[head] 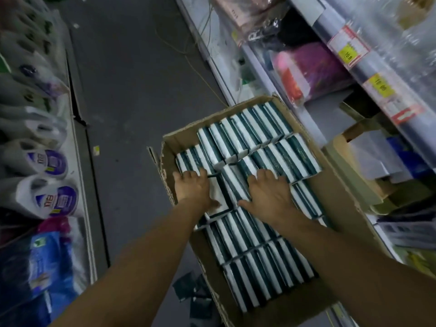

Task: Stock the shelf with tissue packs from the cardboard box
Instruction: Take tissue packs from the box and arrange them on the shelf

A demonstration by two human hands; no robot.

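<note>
Tissue packs (247, 138) fill the box (335, 199) as left hand (194, 188) and right hand (267, 192) curl fingers around a batch; next, lift to shelf (330, 114).

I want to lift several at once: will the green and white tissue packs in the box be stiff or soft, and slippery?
The tissue packs probably give softly, being wrapped tissue. Their wrap looks glossy, so perhaps slippery. Tightly rowed, they should not tip.
</note>
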